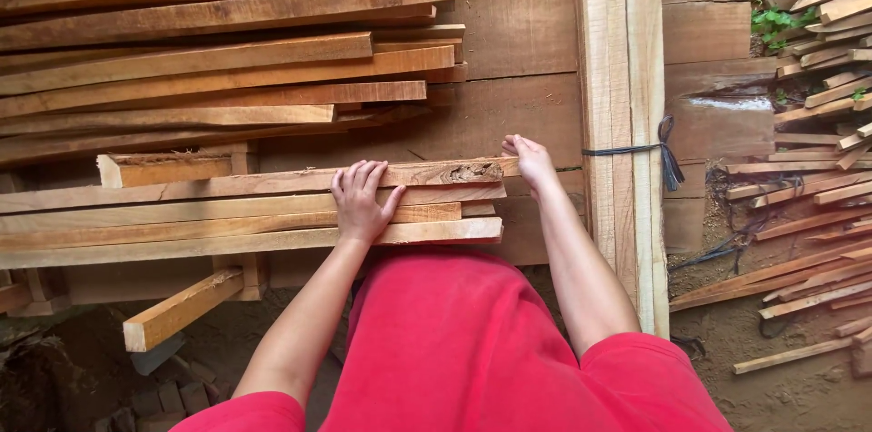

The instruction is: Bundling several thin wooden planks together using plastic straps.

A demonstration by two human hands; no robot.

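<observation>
A low stack of long wooden slats (182, 214) lies across a frame in front of me. My left hand (360, 201) rests flat on top of the slats near their right ends, fingers spread. At the very end of the top slat (445, 174), my right hand (531, 162) presses against the end grain with its fingers curled. Neither hand lifts anything. My red clothing fills the bottom of the view.
A taller pile of slats (227, 41) lies behind, against a plank wall (518, 41). An upright wooden post (622, 105) with a dark cord (668, 159) tied around it stands at right. Loose offcuts (808, 214) litter the dirt ground beyond it.
</observation>
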